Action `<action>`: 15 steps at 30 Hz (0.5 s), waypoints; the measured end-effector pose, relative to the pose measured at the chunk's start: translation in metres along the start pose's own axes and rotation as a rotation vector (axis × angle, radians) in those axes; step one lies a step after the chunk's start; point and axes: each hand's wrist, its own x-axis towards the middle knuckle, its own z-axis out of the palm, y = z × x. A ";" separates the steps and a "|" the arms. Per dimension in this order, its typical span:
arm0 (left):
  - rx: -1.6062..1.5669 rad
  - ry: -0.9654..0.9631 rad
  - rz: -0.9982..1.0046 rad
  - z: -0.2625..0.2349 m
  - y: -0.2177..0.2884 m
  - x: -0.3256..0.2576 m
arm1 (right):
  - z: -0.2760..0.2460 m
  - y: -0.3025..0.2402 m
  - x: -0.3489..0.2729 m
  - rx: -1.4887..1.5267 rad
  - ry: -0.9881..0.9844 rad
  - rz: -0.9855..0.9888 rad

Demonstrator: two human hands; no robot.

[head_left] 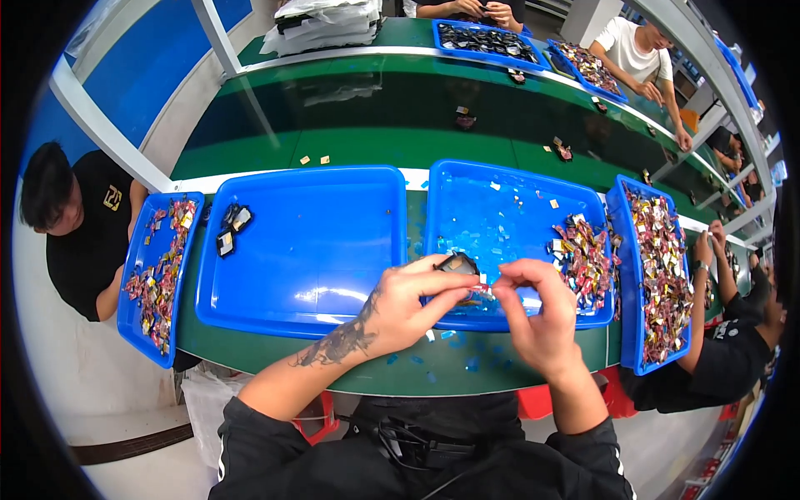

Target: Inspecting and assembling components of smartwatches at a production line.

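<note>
A small black-rimmed rectangular part with a tan face (457, 264) is located at the centre of the frame, above the lower right portion of the left large tray's neighbour, and is grasped by the left hand (402, 305). The part projects beyond the index finger, on its upper side. A small red-and-white piece (483, 288) is positioned between the fingertips of both hands. The thumb and index finger of the right hand (543, 321) are bent toward this piece; whether it is pinched there cannot be told.

Four blue plastic trays are arranged across the middle of the frame: one narrow tray at left (188, 283), one large tray at centre left (308, 233), one large tray at centre right (475, 200) and one narrow tray at right (631, 333). One cluster of black parts (237, 218) is contained in the centre-left tray. One pile of small red, yellow and white parts (581, 260) is contained in the centre-right tray, with uncounted translucent blue flakes (497, 236). Two small pale-yellow pieces (324, 159) are seen on the green surface (267, 154) at upper left.
</note>
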 end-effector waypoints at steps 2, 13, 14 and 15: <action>-0.325 -0.012 -0.175 0.004 -0.002 0.000 | -0.006 -0.001 0.013 -0.153 -0.045 -0.238; -0.734 -0.037 -0.478 0.006 0.003 0.001 | 0.010 0.005 -0.003 0.222 -0.027 0.166; -0.732 -0.031 -0.480 0.007 0.005 0.001 | 0.011 0.003 -0.002 0.226 -0.031 0.164; -0.740 -0.019 -0.434 0.007 0.007 0.001 | 0.010 -0.001 0.000 0.314 -0.022 0.260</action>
